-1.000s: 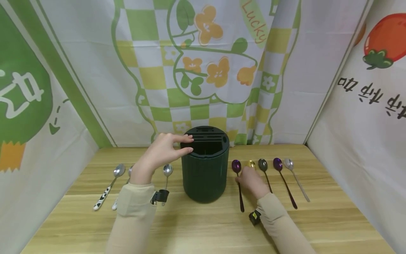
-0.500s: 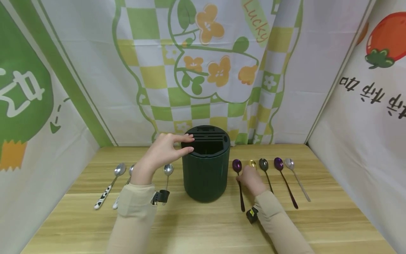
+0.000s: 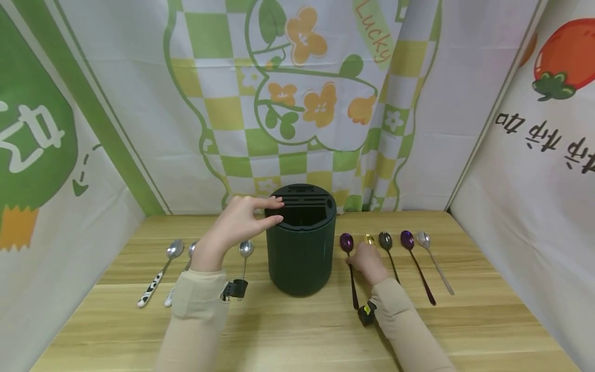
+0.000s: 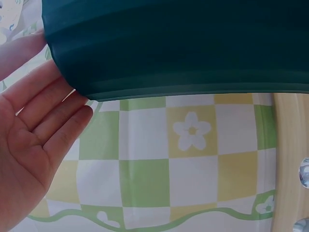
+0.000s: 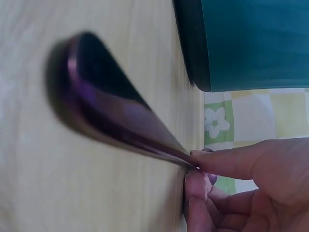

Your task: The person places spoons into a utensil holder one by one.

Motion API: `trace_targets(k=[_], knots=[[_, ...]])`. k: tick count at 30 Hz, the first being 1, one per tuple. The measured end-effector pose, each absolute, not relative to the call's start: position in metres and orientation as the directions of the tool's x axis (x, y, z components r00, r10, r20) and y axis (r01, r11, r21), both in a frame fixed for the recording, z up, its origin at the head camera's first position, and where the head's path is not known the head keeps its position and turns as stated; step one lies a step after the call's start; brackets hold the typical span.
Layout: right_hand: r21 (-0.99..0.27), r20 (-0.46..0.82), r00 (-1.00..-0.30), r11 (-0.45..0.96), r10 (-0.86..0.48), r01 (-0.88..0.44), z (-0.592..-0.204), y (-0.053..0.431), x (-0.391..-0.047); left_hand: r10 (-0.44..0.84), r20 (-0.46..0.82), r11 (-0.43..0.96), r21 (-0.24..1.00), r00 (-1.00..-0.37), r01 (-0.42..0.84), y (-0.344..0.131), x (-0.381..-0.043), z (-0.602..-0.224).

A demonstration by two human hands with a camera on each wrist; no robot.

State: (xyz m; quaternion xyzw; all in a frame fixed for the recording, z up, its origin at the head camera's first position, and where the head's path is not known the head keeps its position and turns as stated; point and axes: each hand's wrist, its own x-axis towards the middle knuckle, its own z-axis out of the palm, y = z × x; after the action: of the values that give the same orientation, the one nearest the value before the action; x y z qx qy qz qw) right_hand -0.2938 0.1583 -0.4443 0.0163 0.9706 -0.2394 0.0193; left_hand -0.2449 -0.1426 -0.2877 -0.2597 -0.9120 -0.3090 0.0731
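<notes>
A dark green utensil holder (image 3: 299, 261) with a black slotted top (image 3: 304, 200) stands upright mid-table. My left hand (image 3: 237, 222) touches the left of its rim, thumb and fingers apart and nearly straight; the left wrist view shows these fingers (image 4: 50, 104) against its upper edge. On the right, my right hand (image 3: 367, 260) pinches the handle of a purple spoon (image 3: 346, 243) between thumb and fingertips. That spoon lies along the table, its handle end (image 5: 111, 104) large in the right wrist view. A gold spoon (image 3: 369, 239) is mostly hidden behind this hand.
Right of my right hand lie a dark spoon (image 3: 386, 242), another purple spoon (image 3: 407, 241) and a silver spoon (image 3: 424, 239). At left are a cow-print-handled spoon (image 3: 155, 284), a partly hidden spoon (image 3: 192, 249) and a silver spoon (image 3: 246, 249). A patterned curtain (image 3: 297, 160) hangs behind.
My right wrist and sleeve have swung slightly left, while the fingers stay at the purple spoon's handle. The left hand, the holder and the spoons look unmoved.
</notes>
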Motion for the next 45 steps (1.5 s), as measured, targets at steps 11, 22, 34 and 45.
trace_targets(k=[11,22,34,45], knots=[[-0.445,-0.054,-0.997,0.893,0.05,0.069,-0.4431,0.1575,-0.2927,0.425,0.305,0.677,0.518,-0.853,0.523,-0.1418,-0.2452,-0.2884],[-0.415,-0.059,-0.997,0.908,0.04,0.061,-0.4447,0.1572,-0.2956,0.419,0.333,0.675,0.508,-0.845,0.535,-0.1429,-0.2453,-0.2894],[-0.409,-0.062,-0.998,0.911,0.027,0.05,-0.4424,0.1575,-0.2949,0.422,0.312,0.675,0.519,-0.851,0.524,-0.1423,-0.2457,-0.2893],[-0.432,-0.089,-0.995,0.898,0.05,0.084,-0.4444,0.1572,-0.2952,0.421,0.317,0.679,0.512,-0.85,0.526,-0.1426,-0.2451,-0.2904]])
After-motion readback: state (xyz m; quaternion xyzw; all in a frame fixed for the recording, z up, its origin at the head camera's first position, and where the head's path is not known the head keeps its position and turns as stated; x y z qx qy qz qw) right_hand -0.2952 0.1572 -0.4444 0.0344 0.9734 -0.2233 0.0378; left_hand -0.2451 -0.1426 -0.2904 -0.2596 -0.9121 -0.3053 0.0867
